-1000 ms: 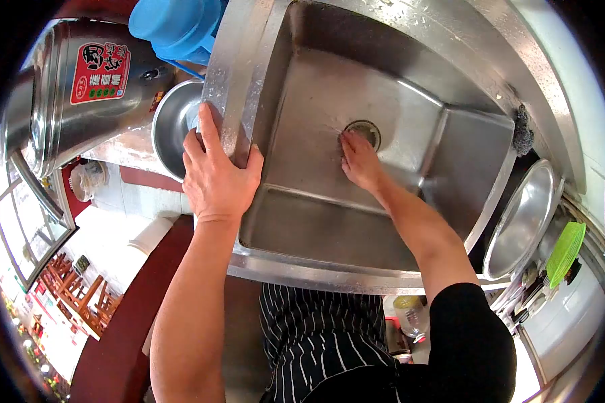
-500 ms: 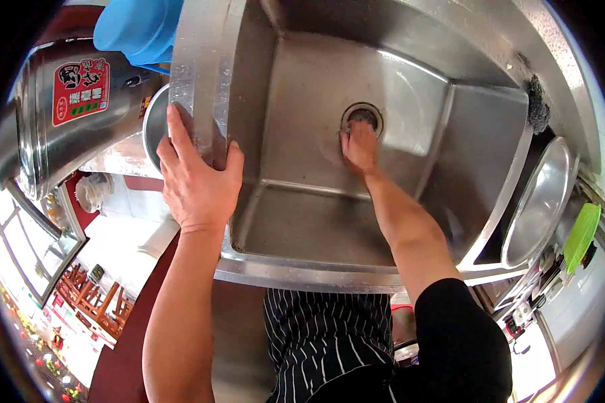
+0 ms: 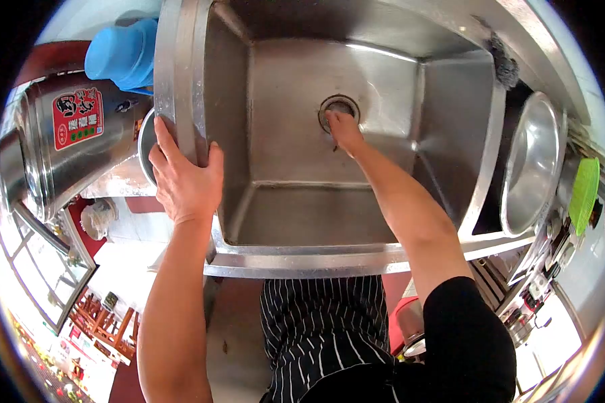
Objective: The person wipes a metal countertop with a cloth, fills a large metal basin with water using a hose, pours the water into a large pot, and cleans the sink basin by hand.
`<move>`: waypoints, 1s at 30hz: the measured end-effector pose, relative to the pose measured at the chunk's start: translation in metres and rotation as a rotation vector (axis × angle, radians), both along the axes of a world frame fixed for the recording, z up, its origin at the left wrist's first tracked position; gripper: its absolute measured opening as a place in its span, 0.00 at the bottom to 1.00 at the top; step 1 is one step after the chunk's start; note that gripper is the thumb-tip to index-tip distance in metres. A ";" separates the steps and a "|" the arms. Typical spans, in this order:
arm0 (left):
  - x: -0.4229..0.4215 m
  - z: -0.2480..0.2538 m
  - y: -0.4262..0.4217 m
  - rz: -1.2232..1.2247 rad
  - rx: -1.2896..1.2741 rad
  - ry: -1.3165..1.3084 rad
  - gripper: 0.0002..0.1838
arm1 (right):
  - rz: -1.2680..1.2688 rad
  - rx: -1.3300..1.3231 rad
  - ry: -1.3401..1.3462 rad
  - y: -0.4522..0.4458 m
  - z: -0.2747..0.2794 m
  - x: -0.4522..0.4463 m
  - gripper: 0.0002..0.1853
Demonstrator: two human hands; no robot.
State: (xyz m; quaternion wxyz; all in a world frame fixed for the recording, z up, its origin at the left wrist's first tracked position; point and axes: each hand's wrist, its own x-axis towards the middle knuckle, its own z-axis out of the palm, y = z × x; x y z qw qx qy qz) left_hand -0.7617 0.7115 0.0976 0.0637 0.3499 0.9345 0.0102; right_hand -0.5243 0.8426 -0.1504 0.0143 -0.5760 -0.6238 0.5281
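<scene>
A stainless steel sink (image 3: 302,260) spreads out in front of me. My left hand (image 3: 189,180) rests on its left rim, fingers stretched over the metal and thumb apart on the inner side. Down in the basin, my right hand (image 3: 345,133) reaches to the round drain (image 3: 340,103). Its fingers are drawn together at the drain's near edge, and their tips are partly hidden. A small dark bit shows just below them; whether they grip anything is hard to see.
A steel barrel (image 3: 81,141) with a red label and blue plastic containers (image 3: 121,54) stand left of the sink. On the right are a metal basin (image 3: 534,164), a dark scouring pad (image 3: 504,64) and a green basket (image 3: 584,195).
My right hand has drawn back slightly from the drain opening, with the fingers now closer together. My left hand stays on the rim. The whole view has shifted a little.
</scene>
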 end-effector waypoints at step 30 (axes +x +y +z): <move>0.012 -0.007 -0.006 -0.023 -0.077 0.151 0.50 | -1.038 -0.009 -0.223 -0.168 0.062 0.372 0.22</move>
